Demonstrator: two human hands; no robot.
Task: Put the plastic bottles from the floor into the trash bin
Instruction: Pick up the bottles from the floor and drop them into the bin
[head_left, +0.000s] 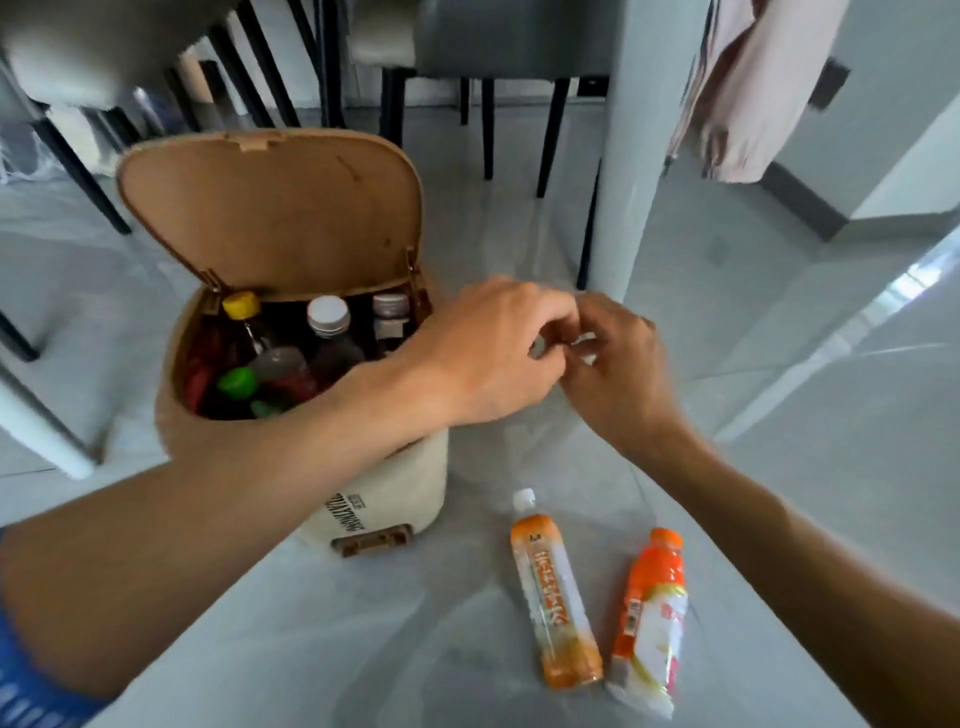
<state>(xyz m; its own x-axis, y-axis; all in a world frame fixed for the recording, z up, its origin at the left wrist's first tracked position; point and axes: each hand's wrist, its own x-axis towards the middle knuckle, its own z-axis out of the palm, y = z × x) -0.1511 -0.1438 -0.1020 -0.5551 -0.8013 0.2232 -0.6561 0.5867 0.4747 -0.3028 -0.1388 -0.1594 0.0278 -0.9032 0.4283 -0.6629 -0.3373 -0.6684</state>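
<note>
**Hands Meet Beside a Nearly Full Bin as Two Bottles Wait on the Floor**

Both hands are held together in the air just to the right of the trash bin (384, 483), above the pale grey floor (831, 467). The left hand (488, 353) is reached across the bin's front rim with its fingers curled inward; the right hand (618, 374) is brought up against it, fingers likewise bent. Something small and pale (584, 345) is glimpsed between the fingertips, but blur prevents it from being identified, and whether either hand is truly gripping it cannot be told. No bottle is held by either hand.

The bin's tan lid (270, 218) is propped upright, and the inside is seen crowded with bottles: a yellow cap (241, 304), a white cap (327, 314), a green cap (238, 382) and others are packed close.

Two plastic bottles remain lying on the floor, side by side and just apart, in front of the bin and to its right: a white-capped orange drink bottle (553, 597) and an orange-capped bottle (652, 618) with a loose white label.

The step in hand is judged to be a pause between pickups, with most of the task done. The next move calls for one hand to be lowered to the nearer bottle, closed around its body, and carried over the rim, where a gap among the standing bottles must be found.
</note>
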